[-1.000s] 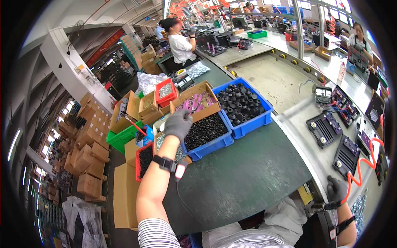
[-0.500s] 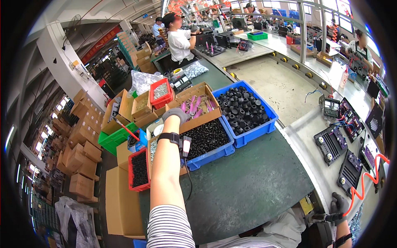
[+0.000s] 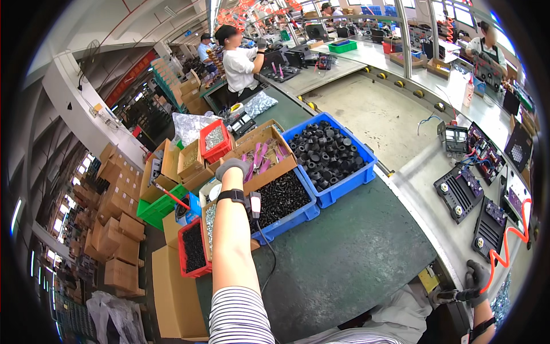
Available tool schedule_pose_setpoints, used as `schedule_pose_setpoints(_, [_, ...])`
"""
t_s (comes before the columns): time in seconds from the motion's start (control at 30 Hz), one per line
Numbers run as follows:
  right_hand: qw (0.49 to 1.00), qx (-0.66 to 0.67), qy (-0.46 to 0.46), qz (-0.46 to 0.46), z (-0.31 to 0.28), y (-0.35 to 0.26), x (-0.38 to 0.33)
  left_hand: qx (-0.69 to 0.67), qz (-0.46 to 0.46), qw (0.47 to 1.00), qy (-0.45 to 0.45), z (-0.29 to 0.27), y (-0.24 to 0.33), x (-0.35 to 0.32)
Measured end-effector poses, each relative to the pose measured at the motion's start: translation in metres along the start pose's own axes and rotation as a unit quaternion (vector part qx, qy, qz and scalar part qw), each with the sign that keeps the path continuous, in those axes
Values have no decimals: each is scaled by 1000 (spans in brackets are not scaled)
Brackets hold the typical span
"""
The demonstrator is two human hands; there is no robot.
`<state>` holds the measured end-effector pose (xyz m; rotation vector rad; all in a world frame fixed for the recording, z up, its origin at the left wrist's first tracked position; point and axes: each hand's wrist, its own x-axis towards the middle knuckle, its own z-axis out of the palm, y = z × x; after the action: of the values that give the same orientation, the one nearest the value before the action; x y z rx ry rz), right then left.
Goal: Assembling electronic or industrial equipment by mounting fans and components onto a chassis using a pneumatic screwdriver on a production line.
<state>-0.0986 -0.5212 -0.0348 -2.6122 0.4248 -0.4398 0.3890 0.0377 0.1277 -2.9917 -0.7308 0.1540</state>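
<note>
My left hand (image 3: 234, 168), in a grey glove, reaches over the near edge of a cardboard box (image 3: 274, 172) holding purple flat parts (image 3: 262, 156). Its fingertips are hidden, so whether it grips anything does not show. A black band circles that wrist, with a small pale device (image 3: 255, 204) and a black cable beside it. At the lower right, my gloved right hand (image 3: 476, 277) is closed around a dark pneumatic screwdriver (image 3: 451, 296), from which an orange coiled hose (image 3: 510, 235) rises.
Near the left hand stand a blue bin of black screws (image 3: 286, 198), a blue bin of black round caps (image 3: 329, 155) and red bins (image 3: 195, 246). Black finned assemblies (image 3: 458, 194) lie on the metal line at right. A co-worker (image 3: 238, 63) stands beyond the green bench (image 3: 338, 252).
The whole view has shifted slightly. My left hand stays at the box of purple parts, now nearer its left side. My right hand still holds the screwdriver.
</note>
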Motion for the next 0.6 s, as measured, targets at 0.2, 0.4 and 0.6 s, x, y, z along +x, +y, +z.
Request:
schedule_pose_setpoints(0.2, [994, 9, 90, -59, 4, -17, 4, 33, 9, 999, -15, 4, -14, 14])
schedule_pose_setpoints(0.4, [999, 23, 9, 48, 1, -18, 1, -92, 57, 989, 104, 3, -18, -27])
schedule_pose_setpoints(0.6, [996, 5, 77, -34, 2, -20, 5, -139, 71, 978, 139, 7, -22, -42])
